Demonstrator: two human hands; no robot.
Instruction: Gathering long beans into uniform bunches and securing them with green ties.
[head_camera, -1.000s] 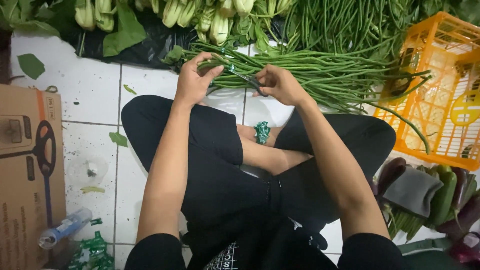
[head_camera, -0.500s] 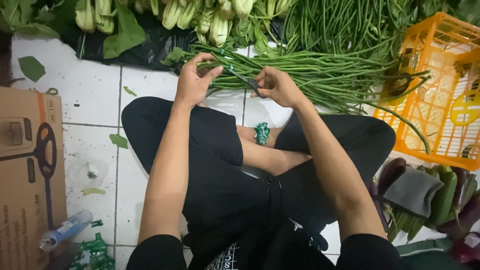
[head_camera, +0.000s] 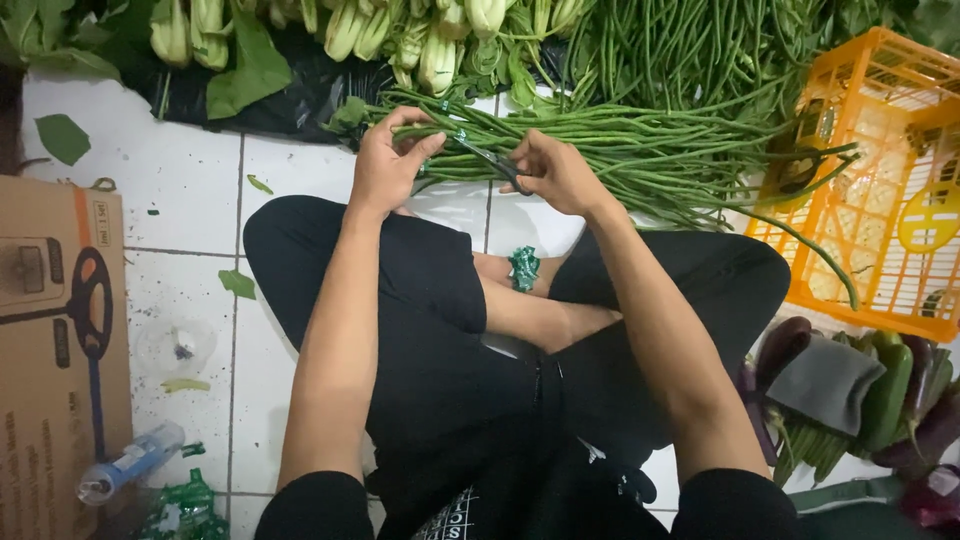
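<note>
Long beans (head_camera: 620, 150) are lying in a thick bundle across the white tiled floor (head_camera: 190, 210), running from twelve o'clock out toward two o'clock, just beyond the knees of the person sitting cross-legged in black. Nearest in, at seven o'clock, a small plastic bottle (head_camera: 130, 462) is lying beside a brown cardboard box (head_camera: 55, 340), and a bunch of green ties (head_camera: 185, 505) is sitting at the bottom edge. A twist of green tie (head_camera: 523, 268) is resting on the crossed leg at centre. Over at four o'clock, dark eggplants (head_camera: 785, 345) and a green pepper (head_camera: 885, 385) are lying with a grey cloth (head_camera: 830, 380) across them. Moving up, the left hand (head_camera: 385, 165) is pinching the near end of the bean bundle, fingers curled closed around a few stems. The right hand (head_camera: 555, 170) is gripping a pair of scissors (head_camera: 490, 160), blades pointing at the left hand and touching the beans. At two to three o'clock an orange plastic crate (head_camera: 890, 180) is sitting beside the bean tips. Farthest away, at twelve o'clock, pale-stemmed leafy greens (head_camera: 420, 40) are piled on black plastic sheeting (head_camera: 290, 100).
</note>
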